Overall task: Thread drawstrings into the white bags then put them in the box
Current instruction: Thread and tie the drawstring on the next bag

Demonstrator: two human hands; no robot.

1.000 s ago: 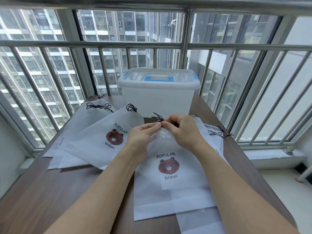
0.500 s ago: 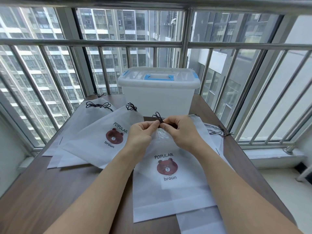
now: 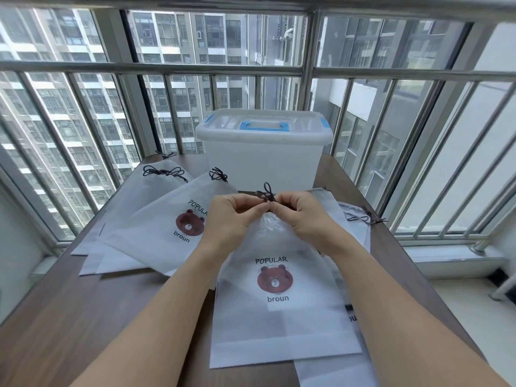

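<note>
A white bag (image 3: 282, 322) with a brown bear print lies in front of me, its mouth gathered tight. My left hand (image 3: 231, 216) and my right hand (image 3: 304, 216) meet at that gathered mouth, both pinching the black drawstring (image 3: 267, 193), whose loops stick up above my fingers. Behind them stands the translucent white box (image 3: 262, 163) with a blue handle, its lid on.
Several more white bags (image 3: 156, 219) with tied black cords lie fanned out at the left of the brown table (image 3: 69, 317). More bags (image 3: 354, 219) lie under and right of the one I hold. Metal window bars (image 3: 307, 71) run behind the table.
The bag's mouth has bunched tighter and risen slightly toward the box. The cord loops now stand higher above my fingers.
</note>
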